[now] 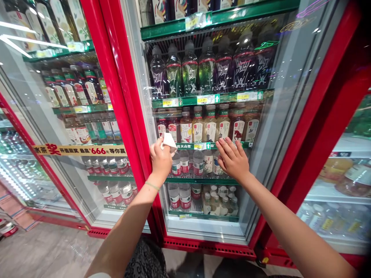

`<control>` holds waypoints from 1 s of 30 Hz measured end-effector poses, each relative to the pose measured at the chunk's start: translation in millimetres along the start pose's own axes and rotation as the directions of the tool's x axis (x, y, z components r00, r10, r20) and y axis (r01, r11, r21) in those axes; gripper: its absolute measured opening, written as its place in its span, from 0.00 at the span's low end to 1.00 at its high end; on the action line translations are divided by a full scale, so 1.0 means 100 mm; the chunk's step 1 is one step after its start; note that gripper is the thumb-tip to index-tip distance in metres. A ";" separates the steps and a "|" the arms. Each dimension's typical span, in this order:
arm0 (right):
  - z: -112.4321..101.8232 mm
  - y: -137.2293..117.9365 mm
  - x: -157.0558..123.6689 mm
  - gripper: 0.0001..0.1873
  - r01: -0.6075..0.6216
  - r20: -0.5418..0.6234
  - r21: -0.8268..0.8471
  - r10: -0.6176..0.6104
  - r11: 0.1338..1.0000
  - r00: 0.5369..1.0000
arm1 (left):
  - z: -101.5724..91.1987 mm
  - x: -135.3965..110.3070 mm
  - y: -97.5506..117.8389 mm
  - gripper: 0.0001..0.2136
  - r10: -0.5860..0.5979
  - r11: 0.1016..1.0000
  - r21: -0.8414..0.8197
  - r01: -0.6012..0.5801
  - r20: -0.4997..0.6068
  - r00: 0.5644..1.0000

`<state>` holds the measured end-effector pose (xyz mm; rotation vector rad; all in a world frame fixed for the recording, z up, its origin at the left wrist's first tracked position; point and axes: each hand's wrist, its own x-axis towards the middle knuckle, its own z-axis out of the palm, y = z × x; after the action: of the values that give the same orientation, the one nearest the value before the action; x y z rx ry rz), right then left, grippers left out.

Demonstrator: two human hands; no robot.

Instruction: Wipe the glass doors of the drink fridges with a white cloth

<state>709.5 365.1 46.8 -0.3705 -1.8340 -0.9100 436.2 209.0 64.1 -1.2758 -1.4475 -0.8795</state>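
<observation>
A folded white cloth or tissue (169,141) is pinched in my left hand (161,160), close to the left side of the glass fridge door (185,227). My right hand (233,160) is spread with its palm toward the same door and holds nothing; it appears to rest on the glass. Behind the glass, between and above my hands, stands a row of tea bottles (198,125). Water bottles (198,164) show on the shelf below. Whether the cloth presses on the glass cannot be told from this angle.
Red door frames (118,92) border the fridge. To the left another fridge carries a yellow strip with printed text (79,150). Dark sports drink bottles (207,65) fill an upper shelf. A further fridge with large bottles (355,179) stands at right. Grey floor (52,251) lies below.
</observation>
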 end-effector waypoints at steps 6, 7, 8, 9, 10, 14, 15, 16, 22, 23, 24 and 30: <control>0.01 0.00 -0.01 0.40 -0.030 0.033 0.027 0.030 0.999 0.999 | 0.07 -0.04 0.28 0.17 0.226 0.965 -0.167 -0.201 0.144 0.963; 0.01 0.00 -0.01 0.40 -0.030 0.034 0.033 0.029 0.999 0.999 | 0.07 -0.02 0.29 0.17 0.160 0.979 -0.151 -0.140 0.131 0.978; 0.01 0.00 -0.01 0.40 -0.028 0.033 0.038 0.027 0.999 0.999 | 0.08 -0.01 0.31 0.17 0.074 0.990 -0.125 -0.061 0.101 0.992; 0.01 0.00 -0.01 0.40 -0.026 0.030 0.043 0.024 0.999 0.999 | 0.08 0.00 0.33 0.18 0.004 0.995 -0.104 0.004 0.071 0.997; 0.01 0.00 -0.01 0.40 -0.024 0.028 0.048 0.023 0.999 0.999 | 0.09 0.01 0.36 0.18 -0.018 0.995 -0.097 0.023 0.058 0.998; 0.00 0.00 0.00 0.40 -0.022 0.024 0.038 0.021 0.999 0.999 | 0.12 0.01 0.46 0.18 0.312 0.938 -0.212 -0.275 0.171 0.934; -0.01 0.00 0.01 0.40 -0.018 0.019 0.030 0.017 0.999 1.000 | 0.12 0.02 0.47 0.18 0.350 0.924 -0.228 -0.307 0.187 0.918; -0.01 0.00 0.01 0.40 -0.011 0.010 0.022 0.011 1.000 1.000 | 0.12 0.04 0.47 0.18 0.325 0.934 -0.216 -0.285 0.184 0.928; -0.01 0.00 0.01 0.40 -0.019 0.023 0.056 0.017 0.998 1.000 | 0.12 0.08 0.57 0.17 0.210 0.973 -0.126 -0.193 0.144 0.967; -0.01 0.00 0.01 0.40 -0.025 0.027 0.061 0.023 0.998 0.999 | 0.11 0.08 0.60 0.17 0.321 0.942 -0.166 -0.293 0.187 0.928; -0.01 0.00 0.01 0.40 -0.026 0.026 0.060 0.025 0.998 0.999 | 0.11 0.07 0.61 0.18 0.404 0.909 -0.202 -0.364 0.215 0.889; 0.01 0.00 -0.01 0.39 -0.022 0.030 0.062 0.021 0.998 0.999 | 0.12 0.18 0.59 0.16 0.060 0.990 -0.132 -0.047 0.101 0.993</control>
<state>709.6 366.1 45.6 -0.3662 -1.8776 -0.8348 492.4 235.7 73.4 -1.4699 -1.4494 -0.8939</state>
